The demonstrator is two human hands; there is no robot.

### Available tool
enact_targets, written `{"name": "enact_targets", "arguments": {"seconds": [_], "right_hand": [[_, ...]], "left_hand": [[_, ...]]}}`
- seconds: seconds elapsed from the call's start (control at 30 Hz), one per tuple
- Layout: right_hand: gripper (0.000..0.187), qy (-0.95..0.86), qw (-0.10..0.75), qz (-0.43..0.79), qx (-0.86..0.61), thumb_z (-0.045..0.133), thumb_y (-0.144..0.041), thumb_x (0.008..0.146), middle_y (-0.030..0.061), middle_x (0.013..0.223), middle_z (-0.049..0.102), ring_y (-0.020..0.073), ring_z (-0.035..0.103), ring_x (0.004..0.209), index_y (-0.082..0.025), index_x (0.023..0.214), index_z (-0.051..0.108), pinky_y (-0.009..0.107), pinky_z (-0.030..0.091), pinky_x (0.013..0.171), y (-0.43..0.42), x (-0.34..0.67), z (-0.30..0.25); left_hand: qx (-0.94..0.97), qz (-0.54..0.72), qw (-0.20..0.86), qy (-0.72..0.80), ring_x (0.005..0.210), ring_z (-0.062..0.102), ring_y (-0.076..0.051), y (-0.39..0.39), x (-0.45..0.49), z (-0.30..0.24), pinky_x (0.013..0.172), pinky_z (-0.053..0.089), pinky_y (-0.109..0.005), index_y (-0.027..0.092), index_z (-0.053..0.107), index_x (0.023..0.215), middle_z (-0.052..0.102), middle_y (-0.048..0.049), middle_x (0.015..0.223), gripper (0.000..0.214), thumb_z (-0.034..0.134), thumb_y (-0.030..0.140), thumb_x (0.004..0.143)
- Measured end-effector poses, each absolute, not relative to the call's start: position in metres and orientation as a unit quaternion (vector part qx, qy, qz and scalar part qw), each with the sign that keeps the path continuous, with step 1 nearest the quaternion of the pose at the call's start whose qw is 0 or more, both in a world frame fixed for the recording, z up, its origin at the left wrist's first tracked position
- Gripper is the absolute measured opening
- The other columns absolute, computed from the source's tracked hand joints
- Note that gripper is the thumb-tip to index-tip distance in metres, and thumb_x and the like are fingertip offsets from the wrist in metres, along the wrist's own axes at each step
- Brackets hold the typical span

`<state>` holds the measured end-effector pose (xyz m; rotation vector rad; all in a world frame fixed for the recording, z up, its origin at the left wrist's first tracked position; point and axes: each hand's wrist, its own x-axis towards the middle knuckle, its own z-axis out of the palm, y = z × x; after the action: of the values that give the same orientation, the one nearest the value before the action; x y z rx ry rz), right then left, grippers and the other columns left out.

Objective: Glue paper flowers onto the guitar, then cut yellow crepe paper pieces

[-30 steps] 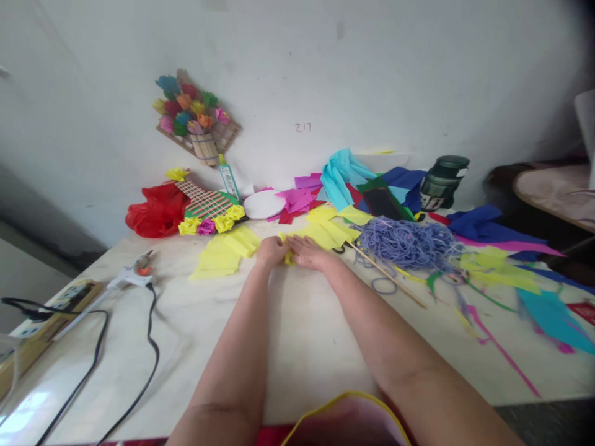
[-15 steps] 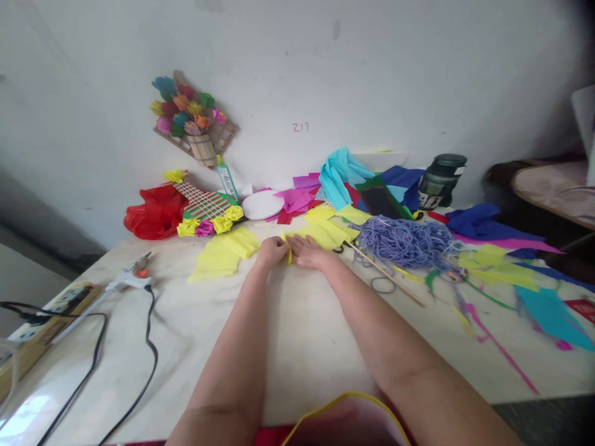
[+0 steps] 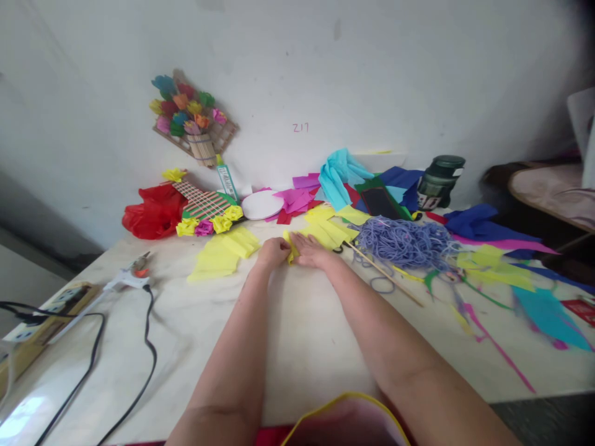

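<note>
A small piece of yellow crepe paper (image 3: 291,246) stands between my hands on the pale tabletop (image 3: 316,328). My left hand (image 3: 273,253) is closed, its fingers pinching the paper's left edge. Flat on the table to the right lies my right hand (image 3: 311,253), fingers stretched out and touching the same piece. Just beyond the right hand are more yellow crepe sheets (image 3: 332,232). Another yellow crepe sheet (image 3: 218,257) lies to the left of my left hand.
A tangle of purple yarn (image 3: 404,241) and a thin wooden stick (image 3: 385,274) lie to the right. On the left are a glue gun (image 3: 130,279) with its cord and a power strip (image 3: 51,316). A flower-trimmed craft (image 3: 204,201) and a white disc (image 3: 263,204) sit near the wall.
The yellow piece between my hands shows a wider face now. My right hand has shifted slightly to the right, while my left hand has hardly moved.
</note>
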<state>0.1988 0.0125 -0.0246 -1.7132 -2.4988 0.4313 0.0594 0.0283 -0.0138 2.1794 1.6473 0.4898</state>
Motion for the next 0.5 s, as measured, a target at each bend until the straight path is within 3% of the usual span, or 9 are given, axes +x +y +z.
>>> {"name": "enact_targets", "arguments": {"seconds": [0.17, 0.3, 0.5], "right_hand": [[0.072, -0.818, 0.046, 0.179, -0.545, 0.035, -0.036, 0.076, 0.0054, 0.146, 0.005, 0.0183, 0.001, 0.133, -0.013, 0.139, 0.008, 0.040, 0.002, 0.106, 0.015, 0.204, -0.019], [0.066, -0.811, 0.096, 0.235, -0.526, 0.030, -0.029, 0.078, 0.0047, 0.146, 0.009, 0.0168, 0.005, 0.133, -0.015, 0.139, 0.012, 0.039, 0.004, 0.106, 0.016, 0.210, -0.013], [0.069, -0.820, 0.086, 0.217, -0.522, 0.030, -0.050, 0.080, 0.0029, 0.146, 0.009, 0.0187, 0.003, 0.133, -0.018, 0.139, 0.014, 0.040, 0.003, 0.106, 0.016, 0.211, -0.017]], "left_hand": [[0.780, 0.163, 0.151, 0.585, 0.076, 0.058, -0.016, 0.027, 0.062, -0.013, 0.066, 0.042, -0.023, 0.019, 0.063, 0.088, 0.066, -0.0039, 0.084, 0.023, 0.054, 0.024, 0.068], [0.782, 0.157, 0.151, 0.584, 0.076, 0.058, -0.017, 0.029, 0.061, -0.015, 0.066, 0.042, -0.023, 0.019, 0.061, 0.097, 0.065, -0.0038, 0.085, 0.030, 0.054, 0.024, 0.068], [0.773, 0.144, 0.149, 0.600, 0.085, 0.058, -0.018, 0.031, 0.063, -0.017, 0.069, 0.042, -0.024, 0.021, 0.060, 0.103, 0.065, -0.0049, 0.092, 0.034, 0.053, 0.022, 0.069]]}}
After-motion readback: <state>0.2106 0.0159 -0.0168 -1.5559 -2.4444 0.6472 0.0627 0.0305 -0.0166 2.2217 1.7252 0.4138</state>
